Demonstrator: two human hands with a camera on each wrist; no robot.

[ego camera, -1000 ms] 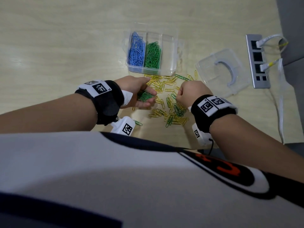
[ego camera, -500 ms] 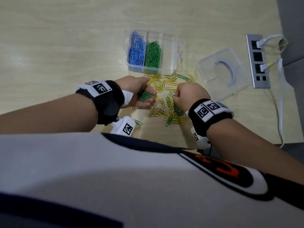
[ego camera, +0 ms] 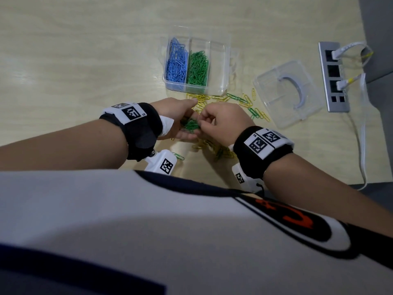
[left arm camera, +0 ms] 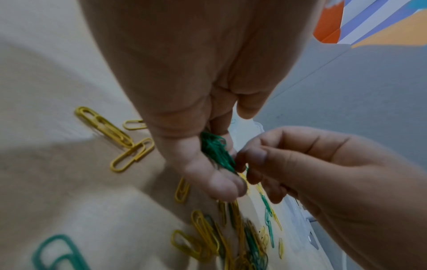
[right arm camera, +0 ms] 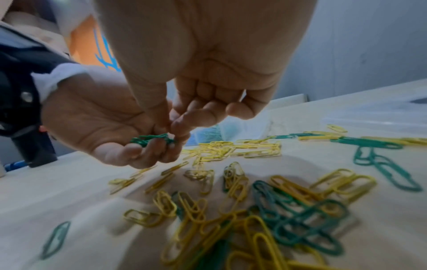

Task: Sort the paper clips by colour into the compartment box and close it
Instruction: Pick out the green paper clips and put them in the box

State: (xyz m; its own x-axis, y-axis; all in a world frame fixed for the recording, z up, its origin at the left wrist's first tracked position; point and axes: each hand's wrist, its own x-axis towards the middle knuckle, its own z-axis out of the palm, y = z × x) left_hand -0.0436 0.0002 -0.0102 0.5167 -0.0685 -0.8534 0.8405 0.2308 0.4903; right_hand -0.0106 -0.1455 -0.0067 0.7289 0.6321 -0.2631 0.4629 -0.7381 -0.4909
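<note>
My left hand (ego camera: 185,124) is cupped palm up just above the table and holds a bunch of green paper clips (ego camera: 190,125), also plain in the left wrist view (left arm camera: 215,151). My right hand (ego camera: 203,122) meets it, thumb and forefinger pinching a green clip (right arm camera: 169,139) at the bunch's edge. Beneath both hands lies a loose pile of yellow and green clips (ego camera: 223,153). The clear compartment box (ego camera: 226,60) stands beyond, with blue clips (ego camera: 176,62) in its left compartment, green clips (ego camera: 198,69) in the middle and nothing in the right one. Its clear lid (ego camera: 285,92) lies apart to the right.
A grey power strip (ego camera: 333,77) with white cables (ego camera: 361,133) sits at the table's right edge. More yellow and green clips (ego camera: 244,101) trail between box and lid. A single green clip (ego camera: 178,156) lies near my left wrist.
My right hand has lifted off the pile and moved left to my left palm, where it now pinches at the green bunch. The left hand has stayed in place.
</note>
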